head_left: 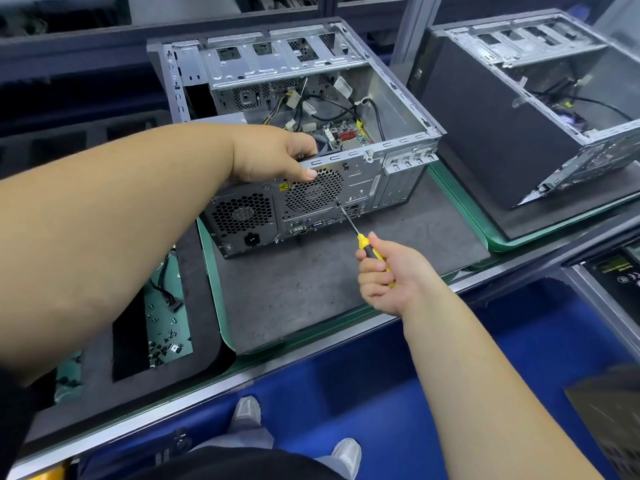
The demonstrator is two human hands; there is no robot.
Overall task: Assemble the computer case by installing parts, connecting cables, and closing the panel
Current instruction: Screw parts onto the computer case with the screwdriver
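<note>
Grey mat, left hand fingertips hidden inside case

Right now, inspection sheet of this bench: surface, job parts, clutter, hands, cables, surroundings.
Surface: grey mat on a green-edged tray.
Job's things: open computer case lying with its side panel off, rear panel toward the person; screwdriver tip on the rear panel beside the fan grille.
Clutter: loose screws in a tray at left.
Hands: left hand grips the case's top rear edge; right hand grips the yellow handle.
Cables: loose bundle inside the case.
Surroundings: second open case at right.
</note>
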